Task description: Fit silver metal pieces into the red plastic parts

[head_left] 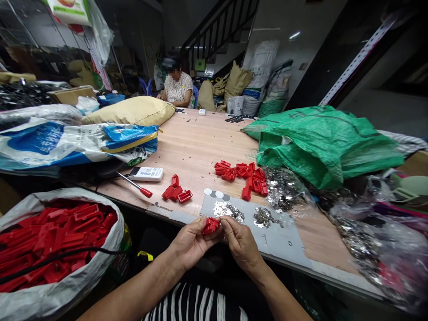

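Near the table's front edge, my left hand is closed on a small red plastic housing, thumb on its left side. My right hand meets it from the right with thumb and forefinger pinched; whatever is between those fingertips is too small to name. Just behind the hands, shiny flat metal pieces lie heaped on a grey mat, with a pile of darker small metal parts to their right. Red housings sit at the left, and a larger group of red housings lies farther back.
A sack full of red housings stands at my left. A red-handled screwdriver and a white device lie on the table. Green sacking and bags of metal parts occupy the right. A person sits opposite.
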Motion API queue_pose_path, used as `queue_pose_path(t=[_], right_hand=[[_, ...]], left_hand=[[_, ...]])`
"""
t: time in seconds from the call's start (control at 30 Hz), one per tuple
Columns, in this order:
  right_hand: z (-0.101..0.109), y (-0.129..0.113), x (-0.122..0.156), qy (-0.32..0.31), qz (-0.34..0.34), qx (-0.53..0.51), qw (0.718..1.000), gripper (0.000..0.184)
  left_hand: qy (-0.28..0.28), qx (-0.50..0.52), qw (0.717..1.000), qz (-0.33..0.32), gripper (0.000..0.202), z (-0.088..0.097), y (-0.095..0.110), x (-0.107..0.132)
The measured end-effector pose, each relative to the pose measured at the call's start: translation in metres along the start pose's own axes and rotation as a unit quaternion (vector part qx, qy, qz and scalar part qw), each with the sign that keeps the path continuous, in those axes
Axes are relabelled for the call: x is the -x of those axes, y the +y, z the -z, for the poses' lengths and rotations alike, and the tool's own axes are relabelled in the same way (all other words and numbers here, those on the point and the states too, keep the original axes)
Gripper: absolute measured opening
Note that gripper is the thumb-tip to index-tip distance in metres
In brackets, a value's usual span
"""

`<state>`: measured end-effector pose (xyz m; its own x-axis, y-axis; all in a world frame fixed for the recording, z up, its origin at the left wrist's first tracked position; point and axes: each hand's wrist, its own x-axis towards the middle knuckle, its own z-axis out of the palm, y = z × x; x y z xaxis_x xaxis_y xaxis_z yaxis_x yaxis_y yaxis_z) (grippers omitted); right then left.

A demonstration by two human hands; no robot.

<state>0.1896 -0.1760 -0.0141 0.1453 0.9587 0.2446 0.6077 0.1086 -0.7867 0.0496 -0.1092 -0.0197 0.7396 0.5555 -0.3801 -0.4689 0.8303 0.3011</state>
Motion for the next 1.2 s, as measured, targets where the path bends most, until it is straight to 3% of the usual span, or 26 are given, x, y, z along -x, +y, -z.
queue_pose_path(t=[0.3, 0.47, 0.6, 0.77, 0.9, 1.07, 1.2], right_hand=[[-0.002, -0.006, -0.002, -0.037, -0.023, 0.033, 0.999, 0.018], [-0.007, 0.002, -0.001, -0.036, -0.016, 0.089, 0.995, 0.024], [0.007, 0.019, -0.008, -0.040, -0.051, 0.131, 0.989, 0.038], [0.043, 0.052, -0.023, 0.051, -0.112, 0.291, 0.949, 0.027], [0.056, 0.071, -0.035, 0.024, -0.165, 0.366, 0.916, 0.033], [0.054, 0.075, -0.045, 0.016, -0.174, 0.355, 0.918, 0.031], [0.050, 0.062, -0.043, 0.027, -0.158, 0.332, 0.930, 0.035]], left_hand=[[0.030, 0.003, 1.000, -0.007, 0.016, 0.006, -0.001, -0.004], [0.046, -0.025, 0.998, -0.031, 0.007, 0.008, -0.004, -0.003], [0.104, -0.090, 0.988, -0.069, 0.010, 0.015, 0.007, -0.007], [0.142, -0.216, 0.949, -0.181, 0.044, 0.023, 0.030, -0.011], [0.148, -0.291, 0.914, -0.242, 0.057, 0.029, 0.036, -0.015], [0.142, -0.369, 0.870, -0.297, 0.062, 0.041, 0.032, -0.019], [0.127, -0.436, 0.825, -0.335, 0.058, 0.047, 0.027, -0.020]])
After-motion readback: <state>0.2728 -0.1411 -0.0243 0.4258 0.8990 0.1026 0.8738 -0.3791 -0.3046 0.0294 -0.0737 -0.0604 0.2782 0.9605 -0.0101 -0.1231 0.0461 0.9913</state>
